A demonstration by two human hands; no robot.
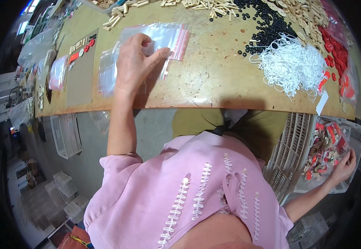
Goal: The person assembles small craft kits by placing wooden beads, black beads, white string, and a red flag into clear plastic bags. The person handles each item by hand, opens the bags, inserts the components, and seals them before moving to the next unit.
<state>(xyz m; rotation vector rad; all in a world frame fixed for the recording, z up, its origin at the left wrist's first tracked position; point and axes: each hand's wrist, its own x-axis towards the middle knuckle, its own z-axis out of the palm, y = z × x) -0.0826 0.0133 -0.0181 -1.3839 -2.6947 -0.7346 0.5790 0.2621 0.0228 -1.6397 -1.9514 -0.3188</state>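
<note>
Over a stack of clear zip bags [157, 35] with red-pink edges, my left hand [135, 62] is open, its thumb apart from the bent fingers, nothing visibly held. More clear bags lie beneath its wrist. My right hand [343, 167] is low at the right, at a white crate [356, 135] beside the table. Its fingers are curled at the edge of a filled plastic bag [331, 143], one of several in the crate with red and wood-coloured pieces inside. The fingertips are partly hidden.
On the table [205, 79] are a heap of white cord [290, 66], black beads [269, 25], wooden sticks [213, 6] and red pieces [334, 47]. A brown board [80, 83] at the left bears a row of small parts. A slatted crate [290, 145] stands near my legs.
</note>
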